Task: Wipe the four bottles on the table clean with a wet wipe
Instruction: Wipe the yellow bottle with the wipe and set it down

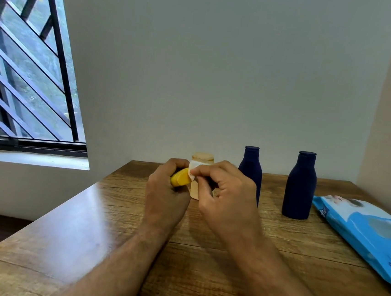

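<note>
While we are looking down at a wooden table [120, 221] pushed into a corner, we are taking the yellow bottle [180, 178] as our landmark, held above the middle of the table. Far to its left, a barred window [30, 65] is letting in daylight. Our left hand [166, 192] is curling its fingers round the yellow bottle, gripping it tilted with only its yellow end showing. Touching that end from the right, a small white wet wipe [194, 169] is being pinched between the thumb and fingertips of our right hand [223, 198]. Just behind the landmark, a pale beige bottle [202, 162] is standing upright, mostly hidden by our hands. Further right, two dark blue bottles [251, 170] [300, 185] are standing upright, well apart from each other. At the far right, a blue wipes pack [368, 229] is lying flat.

To do this step well, we judge that we are needing to keep the left grip firm, turn the bottle slowly against the wipe, and cover the parts now hidden under our fingers. Whether the standing bottles are wiped already, we cannot tell.
</note>
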Demonstrator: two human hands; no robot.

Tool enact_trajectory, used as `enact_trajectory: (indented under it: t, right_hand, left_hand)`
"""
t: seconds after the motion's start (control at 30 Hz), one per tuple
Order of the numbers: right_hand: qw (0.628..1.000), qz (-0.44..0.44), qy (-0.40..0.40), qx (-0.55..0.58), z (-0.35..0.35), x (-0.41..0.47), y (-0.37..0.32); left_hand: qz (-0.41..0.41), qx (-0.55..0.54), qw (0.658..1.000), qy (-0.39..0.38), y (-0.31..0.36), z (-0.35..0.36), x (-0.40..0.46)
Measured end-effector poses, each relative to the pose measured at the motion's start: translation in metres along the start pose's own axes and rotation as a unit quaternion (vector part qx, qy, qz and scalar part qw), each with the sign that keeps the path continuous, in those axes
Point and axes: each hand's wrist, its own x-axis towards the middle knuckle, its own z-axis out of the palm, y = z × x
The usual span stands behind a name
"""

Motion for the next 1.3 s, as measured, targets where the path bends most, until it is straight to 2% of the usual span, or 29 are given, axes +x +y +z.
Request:
enact_trajectory:
  t: [0.13, 0.27, 0.5, 0.6, 0.73, 0.97, 1.17, 1.3]
  right_hand:
    - [0.997, -0.049, -0.06, -0.015, 0.004, -0.005, -0.006]
    - [0.994, -0.08, -0.07, -0.016, 0.004, -0.005, -0.011]
    - [0.999, 0.036, 0.014, 0.002, -0.003, 0.004, -0.001]
    - [0.998, 0.055, 0.015, 0.008, -0.003, 0.003, -0.001]
    - [0.999, 0.038, -0.005, 0.028, 0.0, 0.002, -0.003]
    - [0.997, 0.018, 0.049, 0.058, -0.002, 0.004, -0.007]
    - [0.977, 0.142, 0.077, 0.138, -0.005, 0.008, -0.006]
    - [0.98, 0.138, 0.069, 0.124, -0.007, 0.009, -0.005]
  left_hand:
    - [-0.028, -0.006, 1.0, 0.008, -0.002, -0.002, -0.001]
    - [0.0, 0.0, 1.0, -0.017, -0.003, -0.003, -0.002]
    - [0.037, 0.009, 0.999, -0.004, 0.004, 0.0, 0.002]
    - [0.047, 0.02, 0.999, 0.017, 0.001, -0.001, 0.001]
    - [0.022, 0.039, 0.999, 0.026, -0.006, 0.0, 0.001]
    - [-0.006, -0.016, 0.999, -0.045, 0.004, 0.005, -0.007]
    - [0.038, -0.043, 0.994, -0.095, 0.02, 0.007, -0.012]
    - [0.042, -0.057, 0.992, -0.108, 0.022, 0.008, -0.012]
